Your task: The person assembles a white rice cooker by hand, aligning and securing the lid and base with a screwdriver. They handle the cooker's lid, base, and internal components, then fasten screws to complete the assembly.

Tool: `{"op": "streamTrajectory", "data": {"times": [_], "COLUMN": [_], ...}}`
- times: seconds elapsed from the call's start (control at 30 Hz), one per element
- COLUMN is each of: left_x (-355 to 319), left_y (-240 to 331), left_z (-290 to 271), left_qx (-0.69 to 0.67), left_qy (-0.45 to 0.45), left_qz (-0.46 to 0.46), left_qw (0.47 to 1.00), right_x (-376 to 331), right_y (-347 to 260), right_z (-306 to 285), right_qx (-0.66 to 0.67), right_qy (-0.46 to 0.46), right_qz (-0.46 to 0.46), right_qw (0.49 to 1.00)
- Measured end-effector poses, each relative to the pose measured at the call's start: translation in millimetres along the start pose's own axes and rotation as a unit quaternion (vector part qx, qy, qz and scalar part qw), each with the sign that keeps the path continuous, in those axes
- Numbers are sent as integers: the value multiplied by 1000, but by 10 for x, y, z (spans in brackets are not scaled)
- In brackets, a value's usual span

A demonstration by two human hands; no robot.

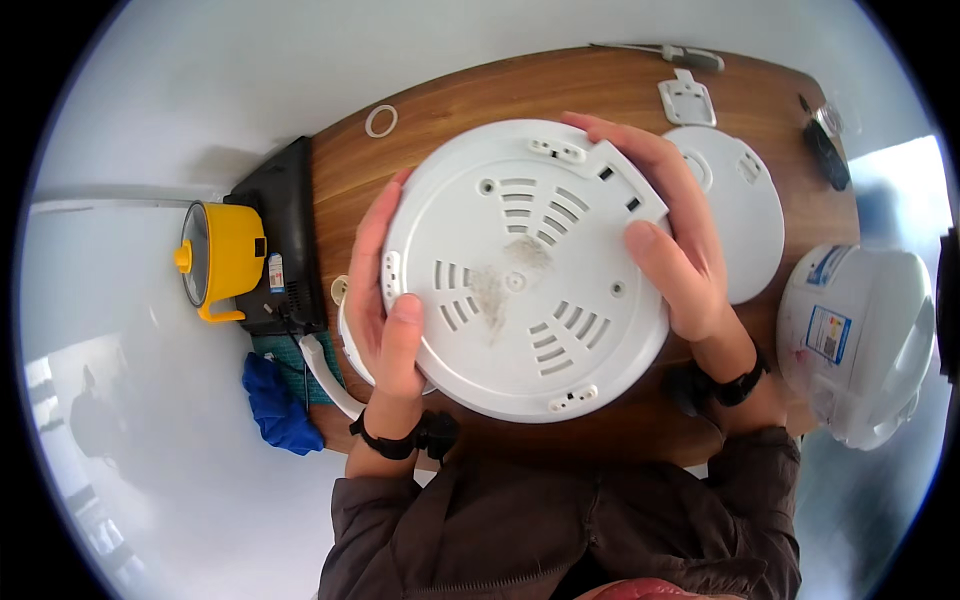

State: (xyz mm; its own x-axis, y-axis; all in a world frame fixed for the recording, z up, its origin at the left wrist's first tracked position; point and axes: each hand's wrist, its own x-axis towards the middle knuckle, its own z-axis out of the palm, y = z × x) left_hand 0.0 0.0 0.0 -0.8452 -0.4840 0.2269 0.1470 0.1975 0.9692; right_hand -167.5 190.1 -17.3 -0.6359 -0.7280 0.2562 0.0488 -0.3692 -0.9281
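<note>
Between my two hands I hold up a round white plastic appliance base [575, 265], its vented underside facing me. It has three groups of curved slots, small feet along the rim and a squared block with two dark openings at the upper right. Grey-brown smudges mark its middle. My left hand [385, 335] grips the left rim, thumb on the face. My right hand [690, 245] wraps the right rim beside the squared block, thumb bent onto the edge. The fingers behind the base are partly hidden.
Right of the base lie a white disc [745, 225], a small white bracket [687, 102] and a screwdriver [690, 57]. A white appliance body [850, 340] stands far right. A white ring [381, 121], yellow pot [232, 255], black box [290, 220] and blue cloth [278, 405] are on the left.
</note>
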Motion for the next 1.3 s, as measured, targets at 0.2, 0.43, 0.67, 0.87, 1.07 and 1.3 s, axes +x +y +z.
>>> {"op": "streamTrajectory", "data": {"times": [0.2, 0.43, 0.67, 0.87, 1.07, 1.3], "left_x": [43, -244, -493, -400, 18, 189], "left_y": [-30, -175, -381, -469, -664, -631], "left_z": [-107, -69, -120, -410, -585, -491], "left_qx": [-40, -112, -134, -212, -321, -292], "left_qy": [-11, 1, -18, 57, 200, 100], "left_qz": [23, 88, 60, -1, -28, -110], "left_qw": [999, 990, 989, 976, 925, 945], "right_x": [48, 58, 84, 203, 205, 190], "right_y": [13, -109, -407, -415, -357, -357], "right_z": [109, 108, 211, 279, 347, 241], "right_qx": [12, -57, -250, -282, -282, -273], "right_qy": [23, 27, 11, 59, 44, 50], "right_qz": [3, 24, 73, 113, 124, 137], "right_qw": [1000, 998, 966, 951, 950, 951]}}
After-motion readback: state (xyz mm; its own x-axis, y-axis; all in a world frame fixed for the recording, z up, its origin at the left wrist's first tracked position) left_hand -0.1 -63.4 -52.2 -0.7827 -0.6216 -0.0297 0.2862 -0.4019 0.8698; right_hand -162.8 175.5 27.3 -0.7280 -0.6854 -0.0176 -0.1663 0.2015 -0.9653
